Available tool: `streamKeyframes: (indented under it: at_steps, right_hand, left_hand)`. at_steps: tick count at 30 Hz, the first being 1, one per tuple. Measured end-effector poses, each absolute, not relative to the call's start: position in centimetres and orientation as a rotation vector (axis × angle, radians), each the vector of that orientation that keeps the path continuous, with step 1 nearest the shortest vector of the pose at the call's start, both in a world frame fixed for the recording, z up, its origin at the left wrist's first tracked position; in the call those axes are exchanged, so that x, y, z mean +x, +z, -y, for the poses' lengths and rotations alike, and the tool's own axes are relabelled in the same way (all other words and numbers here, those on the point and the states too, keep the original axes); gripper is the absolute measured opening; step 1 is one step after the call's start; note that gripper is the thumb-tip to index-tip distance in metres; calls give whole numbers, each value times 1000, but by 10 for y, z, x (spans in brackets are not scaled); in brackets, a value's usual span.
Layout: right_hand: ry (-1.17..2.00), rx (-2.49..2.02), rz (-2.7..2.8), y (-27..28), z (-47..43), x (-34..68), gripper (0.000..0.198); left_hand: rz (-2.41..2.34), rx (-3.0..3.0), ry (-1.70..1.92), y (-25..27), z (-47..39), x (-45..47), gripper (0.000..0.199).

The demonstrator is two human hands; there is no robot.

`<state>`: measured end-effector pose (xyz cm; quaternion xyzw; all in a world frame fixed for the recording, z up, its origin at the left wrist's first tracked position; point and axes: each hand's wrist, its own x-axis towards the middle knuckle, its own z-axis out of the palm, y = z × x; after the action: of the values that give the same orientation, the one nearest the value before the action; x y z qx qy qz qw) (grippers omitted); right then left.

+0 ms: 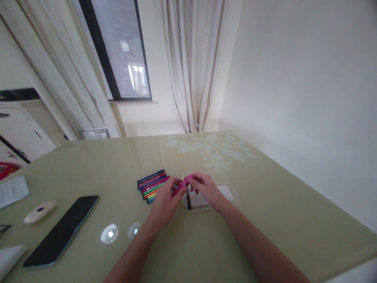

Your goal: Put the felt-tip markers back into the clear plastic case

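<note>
A pink marker pen (pixel 180 187) is held slantwise between both hands, above the left edge of a clear plastic case. My left hand (pixel 165 199) is closed around its lower end. At the upper end, the fingers of my right hand (pixel 206 188) pinch what looks like the cap; whether it is on or off I cannot tell. Inside the open case (pixel 232 196) lie a black marker pen (pixel 189 199) along the left side and a white sheet (pixel 224 192). Several coloured marker pens (pixel 151 184) lie side by side left of my left hand, which partly hides them.
On the left of the glossy table (pixel 118 165) lie a dark tablet or phone (pixel 63 230), a white oval object (pixel 39 212) and a pale folded sheet (pixel 13 191). A wall (pixel 306 98) borders the right edge. Curtains (pixel 193 59) hang behind.
</note>
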<state>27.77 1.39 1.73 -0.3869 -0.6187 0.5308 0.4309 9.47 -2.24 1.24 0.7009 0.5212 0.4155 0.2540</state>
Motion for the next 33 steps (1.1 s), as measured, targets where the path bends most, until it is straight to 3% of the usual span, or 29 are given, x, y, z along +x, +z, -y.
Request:
streamKeyframes:
  at_steps: [9, 16, 20, 27, 33]
  right_hand:
    - [1533, -923, 1155, 12, -16, 278, 41]
    - [1583, -875, 1058, 12, -14, 274, 40]
    - [1418, -942, 1036, 13, -22, 284, 39]
    - [1280, -1178, 1448, 4, -27, 293, 22]
    - [1080, -1337, 1666, -2, -21, 287, 26]
  left_hand:
    - [-1564, 2050, 1260, 8, 22, 93, 14]
    - [-1523, 2153, 1217, 12, 24, 93, 18]
    - [-1441, 2220, 1050, 9, 23, 88, 35]
    - [-1350, 2359, 664, -7, 29, 89, 88]
    - [-1327, 2382, 633, -4, 29, 90, 84]
